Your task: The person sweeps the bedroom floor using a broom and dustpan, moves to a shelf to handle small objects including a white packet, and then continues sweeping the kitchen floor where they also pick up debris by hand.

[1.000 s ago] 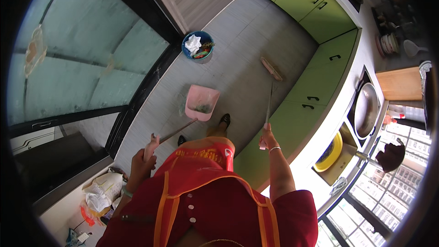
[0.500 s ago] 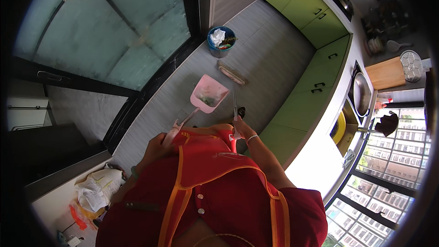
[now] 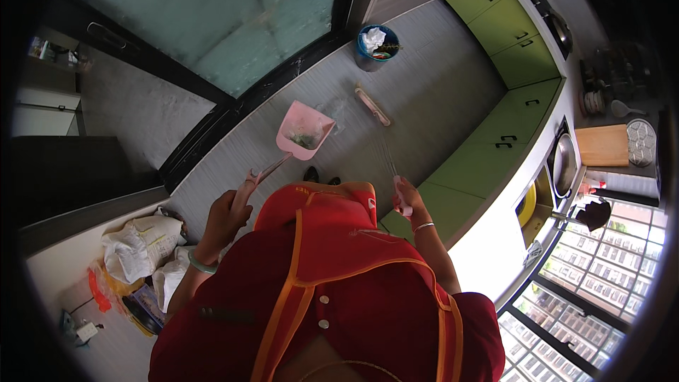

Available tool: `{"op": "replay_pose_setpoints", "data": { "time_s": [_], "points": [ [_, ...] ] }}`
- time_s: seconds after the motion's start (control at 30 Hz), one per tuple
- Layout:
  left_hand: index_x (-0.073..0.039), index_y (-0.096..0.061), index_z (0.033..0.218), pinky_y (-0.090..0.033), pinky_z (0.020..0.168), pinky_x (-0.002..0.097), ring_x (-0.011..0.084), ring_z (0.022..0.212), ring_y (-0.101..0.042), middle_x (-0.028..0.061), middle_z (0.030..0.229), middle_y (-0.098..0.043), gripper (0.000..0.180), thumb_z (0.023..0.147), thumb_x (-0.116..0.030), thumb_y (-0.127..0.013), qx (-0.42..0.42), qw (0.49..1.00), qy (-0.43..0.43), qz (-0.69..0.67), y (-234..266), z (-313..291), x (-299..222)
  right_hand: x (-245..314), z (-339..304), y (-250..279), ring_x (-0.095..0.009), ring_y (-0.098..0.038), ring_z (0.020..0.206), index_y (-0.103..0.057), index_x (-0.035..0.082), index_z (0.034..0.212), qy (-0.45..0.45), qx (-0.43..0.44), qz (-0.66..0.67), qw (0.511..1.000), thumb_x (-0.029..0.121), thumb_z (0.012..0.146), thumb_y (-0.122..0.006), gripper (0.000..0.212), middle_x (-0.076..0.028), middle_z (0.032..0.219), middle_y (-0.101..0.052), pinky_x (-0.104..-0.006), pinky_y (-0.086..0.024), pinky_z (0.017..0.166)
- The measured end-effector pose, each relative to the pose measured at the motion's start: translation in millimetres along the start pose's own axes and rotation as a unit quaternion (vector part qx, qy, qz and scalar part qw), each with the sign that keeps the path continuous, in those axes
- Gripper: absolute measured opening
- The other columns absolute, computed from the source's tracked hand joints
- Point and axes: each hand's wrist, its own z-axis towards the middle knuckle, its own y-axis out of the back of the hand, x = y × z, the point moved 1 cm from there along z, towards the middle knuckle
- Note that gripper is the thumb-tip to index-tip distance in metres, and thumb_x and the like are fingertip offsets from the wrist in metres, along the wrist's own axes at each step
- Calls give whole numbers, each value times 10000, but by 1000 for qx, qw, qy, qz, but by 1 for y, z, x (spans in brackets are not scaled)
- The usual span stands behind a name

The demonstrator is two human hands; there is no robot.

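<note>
My left hand is closed around the handle of a pink dustpan, raised out in front of me on the left. Some greenish scraps and pale dust lie in its pan. My right hand grips the pink end of a thin broom handle. Beyond it, the broom head is near the floor, to the right of the dustpan and apart from it; whether it touches the floor I cannot tell.
Ahead stands a blue waste bin holding white paper and plant scraps. Green cabinets under a counter line the right side. A dark-framed glass door is at the left. White bags lie at the lower left.
The view has turned, so the bin and cabinets sit farther right. My left hand has carried the dustpan leftward, away from the broom. My right hand has moved right, still holding the broom.
</note>
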Motion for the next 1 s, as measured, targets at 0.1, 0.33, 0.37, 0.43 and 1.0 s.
{"op": "replay_pose_setpoints", "data": {
  "time_s": [0.1, 0.33, 0.37, 0.43, 1.0],
  "points": [
    [52, -514, 778, -402, 459, 251, 126, 494, -499, 80, 585, -513, 181, 705, -109, -558, -21, 1000, -1, 15, -6, 1, 15, -1, 10, 20, -123, -405, 398, -252, 175, 1287, 6, 1, 12, 1000, 214, 854, -418, 466, -42, 582, -394, -275, -379, 307],
    [49, -503, 753, -414, 471, 268, 144, 497, -520, 99, 578, -526, 197, 721, -139, -553, -6, 997, -2, 75, -8, 9, 40, 9, 53, 36, -115, -369, 387, -352, 175, 860, 56, -41, 18, 997, 191, 853, -373, 27, -21, 604, -351, -246, -337, 306],
    [52, -503, 747, -417, 472, 274, 153, 495, -523, 102, 571, -525, 200, 723, -142, -549, 3, 997, -2, 79, -8, 13, 43, 9, 61, 37, -119, -375, 392, -355, 179, 854, 38, -58, 21, 997, 190, 853, -378, 26, -21, 610, -352, -248, -340, 312],
    [48, -504, 743, -418, 474, 283, 162, 496, -524, 106, 577, -527, 199, 724, -145, -546, 4, 995, -6, 95, -7, 25, 54, 2, 70, 39, -133, -387, 405, -352, 187, 829, 25, -56, 46, 997, 193, 852, -398, 52, -19, 632, -359, -259, -346, 325],
    [19, -513, 800, -416, 485, 298, 167, 539, -538, 111, 636, -544, 205, 726, -165, -566, 106, 968, -158, 163, 19, 107, 119, -124, 6, -68, -190, -417, 328, -380, 95, 981, 37, -21, -331, 943, 123, 810, -369, 173, -70, 522, -404, -342, -336, 277]
  ]
}}
